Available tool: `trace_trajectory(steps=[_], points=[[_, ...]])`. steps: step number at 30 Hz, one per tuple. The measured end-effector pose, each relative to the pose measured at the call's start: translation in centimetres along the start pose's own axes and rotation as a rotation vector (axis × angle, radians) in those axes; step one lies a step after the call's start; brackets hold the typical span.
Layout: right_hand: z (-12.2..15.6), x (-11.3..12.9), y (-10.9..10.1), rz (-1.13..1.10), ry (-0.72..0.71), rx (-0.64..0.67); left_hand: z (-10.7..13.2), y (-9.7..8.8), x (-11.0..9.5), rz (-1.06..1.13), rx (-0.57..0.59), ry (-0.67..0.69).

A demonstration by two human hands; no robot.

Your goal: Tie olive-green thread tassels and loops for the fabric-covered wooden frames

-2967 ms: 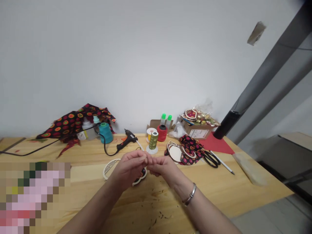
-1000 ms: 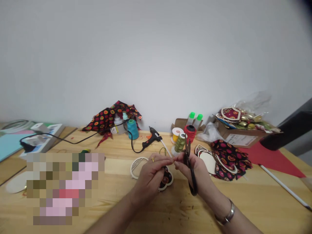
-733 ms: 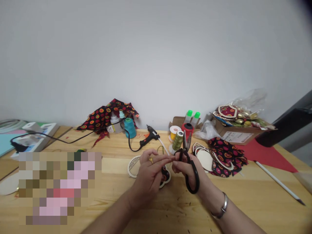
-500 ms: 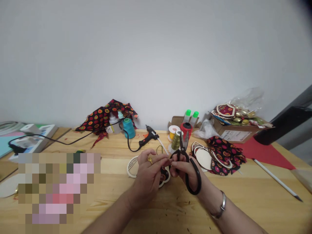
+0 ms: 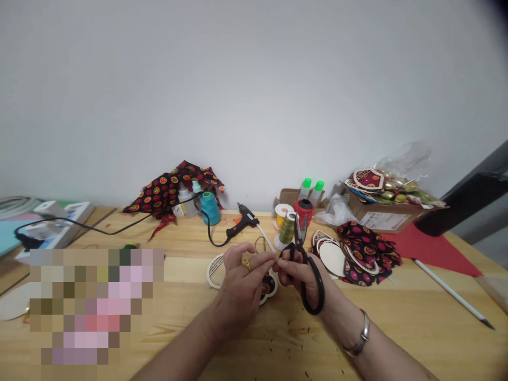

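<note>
My right hand holds a pair of black-handled scissors, blades pointing up and away from me. One large handle loop hangs by the palm. Its thumb and forefinger meet the fingertips of my left hand, pinched on something too small to make out. Beneath my left hand lie a pale wooden cut-out frame and a scalloped wooden piece with dark patterned fabric, both partly hidden. Just beyond the fingers are a glue gun with a white glue stick and an olive thread spool.
Turquoise thread, red thread and yellow thread stand near the wall. Patterned cloth and wooden rings lie right of my hands, before a cardboard box. A white pencil lies far right. A black cord crosses left.
The scissors have tilted slightly and sunk a little in my right hand. My fingertips remain together, and the things on the table have stayed in place.
</note>
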State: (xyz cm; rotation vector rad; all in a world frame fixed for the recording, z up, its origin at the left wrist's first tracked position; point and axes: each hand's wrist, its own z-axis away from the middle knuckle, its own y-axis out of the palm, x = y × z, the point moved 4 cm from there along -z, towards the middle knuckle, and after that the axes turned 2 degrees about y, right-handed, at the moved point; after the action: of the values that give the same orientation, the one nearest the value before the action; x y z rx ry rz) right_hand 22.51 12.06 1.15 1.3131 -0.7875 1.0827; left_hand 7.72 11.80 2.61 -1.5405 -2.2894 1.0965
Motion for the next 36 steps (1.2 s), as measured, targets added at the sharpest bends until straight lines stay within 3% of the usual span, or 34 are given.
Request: trace_trajectory(steps=[19, 36], points=[[0.37, 0.55, -0.02, -0.01, -0.029, -0.078, -0.13, -0.02, -0.2, -0.029, 0.019, 0.02], [0.16, 0.19, 0.02, -0.031, -0.001, -0.059, -0.39, -0.17, -0.44, -0.054, -0.007, 0.031]])
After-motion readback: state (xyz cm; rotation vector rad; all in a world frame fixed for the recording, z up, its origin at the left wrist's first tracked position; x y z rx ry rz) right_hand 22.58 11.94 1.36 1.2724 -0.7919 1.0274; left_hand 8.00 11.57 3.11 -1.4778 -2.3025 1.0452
